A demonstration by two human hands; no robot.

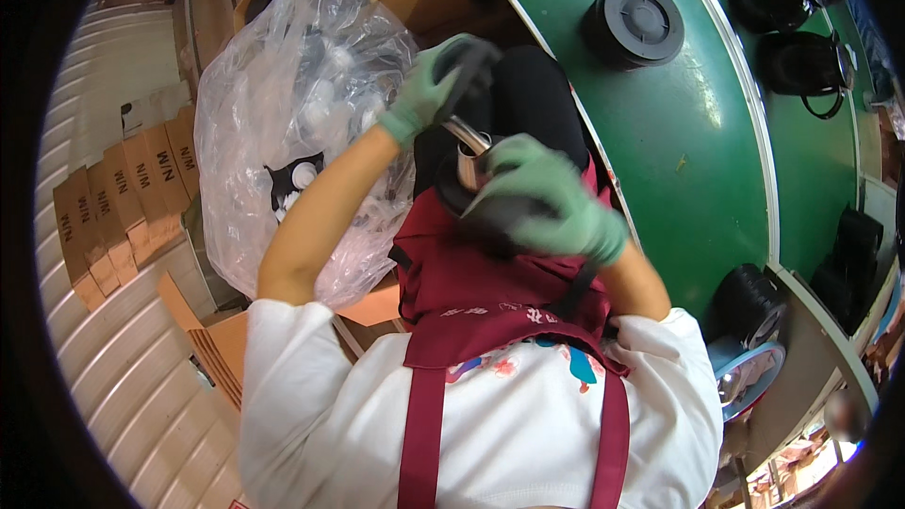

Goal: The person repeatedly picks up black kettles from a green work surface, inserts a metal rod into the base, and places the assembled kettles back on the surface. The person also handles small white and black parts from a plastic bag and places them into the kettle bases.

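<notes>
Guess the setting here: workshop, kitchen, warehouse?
Likely a factory assembly line: a green conveyor belt carries black round parts, a clear plastic bag of parts stands beside flat cardboard boxes.

White short-sleeved top with a small colourful print on the chest, dark red apron with broad straps running over both shoulders and a line of pale lettering across its bib, pale green gloves on left hand (424, 94) and right hand (551, 203), bare forearms
</notes>
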